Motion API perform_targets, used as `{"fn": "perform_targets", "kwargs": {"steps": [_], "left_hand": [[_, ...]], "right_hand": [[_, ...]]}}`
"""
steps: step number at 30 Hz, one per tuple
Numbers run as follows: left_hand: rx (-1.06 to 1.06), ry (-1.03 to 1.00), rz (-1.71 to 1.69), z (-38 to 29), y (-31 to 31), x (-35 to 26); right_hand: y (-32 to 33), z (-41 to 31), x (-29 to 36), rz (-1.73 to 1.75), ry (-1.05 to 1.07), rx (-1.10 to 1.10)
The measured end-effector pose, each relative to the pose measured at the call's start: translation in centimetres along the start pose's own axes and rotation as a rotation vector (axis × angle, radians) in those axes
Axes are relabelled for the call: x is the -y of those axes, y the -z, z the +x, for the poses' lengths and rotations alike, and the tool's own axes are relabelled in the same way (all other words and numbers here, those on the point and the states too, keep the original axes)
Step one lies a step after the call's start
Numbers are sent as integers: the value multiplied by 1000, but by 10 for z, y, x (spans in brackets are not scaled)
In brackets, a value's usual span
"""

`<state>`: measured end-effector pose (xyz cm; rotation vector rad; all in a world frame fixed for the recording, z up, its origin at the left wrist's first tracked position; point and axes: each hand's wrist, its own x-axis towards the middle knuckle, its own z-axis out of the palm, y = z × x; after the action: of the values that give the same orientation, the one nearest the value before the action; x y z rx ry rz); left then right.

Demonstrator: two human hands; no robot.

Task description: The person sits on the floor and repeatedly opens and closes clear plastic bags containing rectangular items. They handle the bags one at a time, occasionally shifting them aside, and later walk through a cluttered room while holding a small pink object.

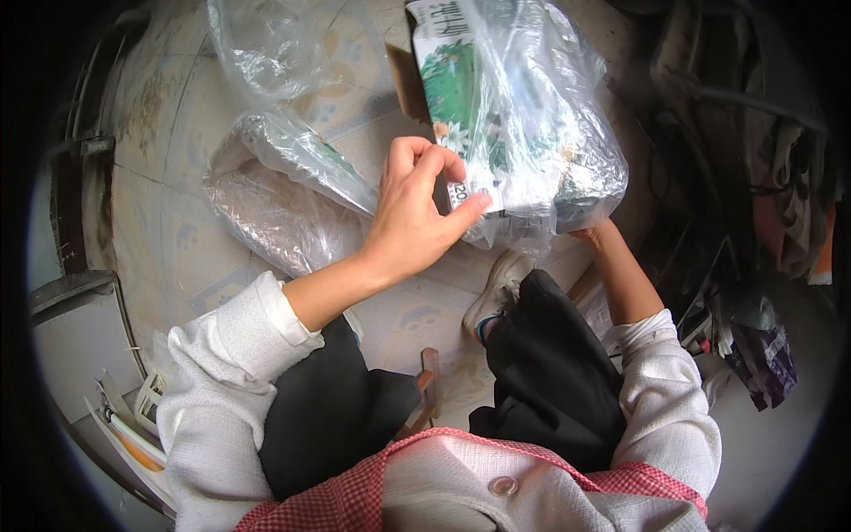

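Observation:
A printed cardboard box (450, 86) with green leaves, white flowers and writing hangs tilted before me, partly covered by a clear plastic bag (532, 100). My right hand (590, 231) supports the bagged box from below at its right end; most of its fingers are hidden behind it. My left hand (422, 206) is at the box's lower left corner. Its thumb and index finger are apart and curved near the printed edge, with no hold visible between them. On the floor left of that hand lies a second clear plastic bag (286, 206), with a green printed strip showing through.
More clear plastic (266, 46) lies on the patterned tile floor (179, 193) at upper left. A wooden stool part (431, 379) shows between my knees. Dark clutter (705, 133) and a purple package (764, 359) are at right. White items (126, 439) stand at lower left.

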<state>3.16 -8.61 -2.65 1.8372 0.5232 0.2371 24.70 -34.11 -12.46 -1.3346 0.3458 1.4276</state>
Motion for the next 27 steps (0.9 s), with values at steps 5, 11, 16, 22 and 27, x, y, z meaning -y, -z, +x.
{"fn": "perform_targets", "kwargs": {"steps": [5, 11, 16, 22, 27], "left_hand": [[92, 78, -270, 11, 17, -13], [-19, -31, -307, 8, 23, -29], [3, -344, 227, 9, 26, -33], [222, -268, -43, -5, -9, -50], [223, -394, -187, -17, -22, -59]], "right_hand": [[-12, 2, 9, 4, 78, -76], [-17, 1, 7, -14, 172, -135], [-29, 6, 3, -75, 261, -151], [-52, 3, -2, -384, 390, -118], [-70, 6, -12, -755, 528, -53]]}}
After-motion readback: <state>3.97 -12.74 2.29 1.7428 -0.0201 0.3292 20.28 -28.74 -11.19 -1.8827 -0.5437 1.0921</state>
